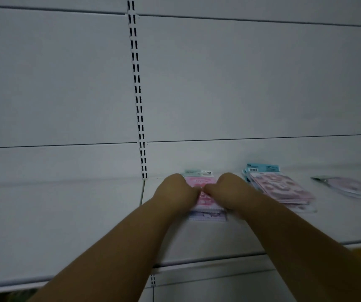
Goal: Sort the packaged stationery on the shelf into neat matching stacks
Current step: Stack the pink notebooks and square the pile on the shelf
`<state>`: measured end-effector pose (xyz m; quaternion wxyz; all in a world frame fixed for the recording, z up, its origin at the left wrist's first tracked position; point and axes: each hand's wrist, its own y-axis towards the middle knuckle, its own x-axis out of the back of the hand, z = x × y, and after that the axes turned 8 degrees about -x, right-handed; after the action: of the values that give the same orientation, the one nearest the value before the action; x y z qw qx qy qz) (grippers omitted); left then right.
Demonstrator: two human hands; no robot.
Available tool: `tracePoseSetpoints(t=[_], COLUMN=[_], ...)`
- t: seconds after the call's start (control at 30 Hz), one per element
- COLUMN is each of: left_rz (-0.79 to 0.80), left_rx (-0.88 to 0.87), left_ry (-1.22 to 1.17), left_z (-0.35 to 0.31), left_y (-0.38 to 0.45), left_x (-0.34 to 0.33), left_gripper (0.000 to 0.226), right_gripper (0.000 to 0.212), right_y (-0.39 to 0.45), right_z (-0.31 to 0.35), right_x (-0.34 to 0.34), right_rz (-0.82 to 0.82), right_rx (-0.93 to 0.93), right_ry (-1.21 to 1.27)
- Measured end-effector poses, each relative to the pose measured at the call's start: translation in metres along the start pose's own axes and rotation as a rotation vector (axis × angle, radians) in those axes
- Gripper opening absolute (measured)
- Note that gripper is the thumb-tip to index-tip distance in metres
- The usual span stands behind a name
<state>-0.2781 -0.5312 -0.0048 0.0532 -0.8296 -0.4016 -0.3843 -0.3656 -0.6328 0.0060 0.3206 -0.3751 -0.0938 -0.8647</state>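
**Squaring the pink stack between both hands**

Pressing in from both sides, the left hand (175, 192) and the right hand (229, 190) meet over the small stack of pink printed stationery packets in clear plastic (205, 198), which lies flat on the white metal shelf (197, 240). The stack is near the back edge of the shelf, just to the right of the joint where two shelf boards meet, under the slotted white upright (139, 105) of the back wall. Its long axis runs from the front edge toward the back edge, so it points away from the person, and the hands stand on its two long sides. Both hands have their fingers curled inward and their tips almost touch over the middle of the top packet; they seem to hold the stack, but the fingertips are blurred and I cannot tell how firm the grip is. A paler lilac packet (207, 215) shows out at the front end, not in line with the others.

Both hands are about equally near. To the right, close beside the right wrist, lies a second pile of pink-and-blue sticker packets (282, 186), fanned and uneven. Further right, near the right end of the shelf, a flat lilac round-printed packet (347, 186) lies apart. I judge that the front-to-back alignment is what the next push must correct.
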Motion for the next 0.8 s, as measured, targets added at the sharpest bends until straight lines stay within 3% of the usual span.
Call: tracePoseSetpoints(t=[0.13, 0.23, 0.4, 0.5, 0.57, 0.8], left_rz=[-0.026, -0.072, -0.050, -0.080, -0.112, -0.116], left_rx=[0.029, 0.096, 0.172, 0.097, 0.036, -0.164], left_ry=[-0.067, -0.238, -0.658, -0.773, -0.826, -0.870], left_z=[-0.004, -0.002, -0.001, -0.002, -0.005, -0.013], left_y=[-0.003, -0.005, -0.010, -0.015, -0.020, -0.042], left_x=[-0.001, 0.004, 0.017, 0.015, 0.011, 0.003], left_gripper=[0.012, 0.019, 0.019, 0.043, 0.049, 0.047], right_gripper=[0.023, 0.025, 0.026, 0.031, 0.034, 0.044], right_y=[0.005, 0.007, 0.006, 0.004, 0.005, -0.010], right_z=[-0.003, -0.006, -0.011, -0.013, -0.012, -0.011], right_x=[0.000, -0.001, -0.002, -0.001, -0.002, -0.012], right_rz=[0.047, 0.081, 0.149, 0.167, 0.179, 0.214], right_rx=[-0.059, -0.051, 0.134, 0.269, 0.265, 0.370], right_ry=[0.265, 0.455, 0.677, 0.733, 0.801, 1.020])
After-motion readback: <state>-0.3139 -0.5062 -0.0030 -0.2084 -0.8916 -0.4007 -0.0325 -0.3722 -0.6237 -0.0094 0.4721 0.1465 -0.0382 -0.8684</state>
